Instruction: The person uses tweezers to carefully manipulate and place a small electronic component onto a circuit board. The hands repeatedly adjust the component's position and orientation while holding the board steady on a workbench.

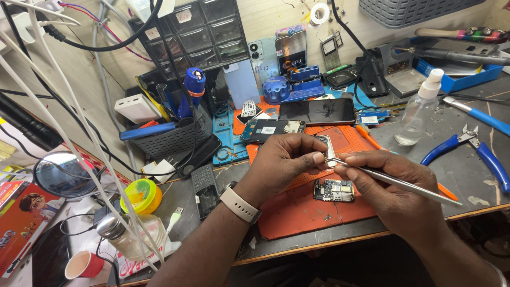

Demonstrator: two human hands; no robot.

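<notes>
Both forearms enter low; the left hand (281, 159) pinches a small metal part (328, 150), and the right hand (396, 183) fingers close on tweezers (393, 180) touching it. Just below, a circuit board (333, 190) lies on the orange mat (308, 210) on the desk (462, 175): light, rigid, fragile; grip by edges. A red printed box (21, 220) lies far left.
</notes>
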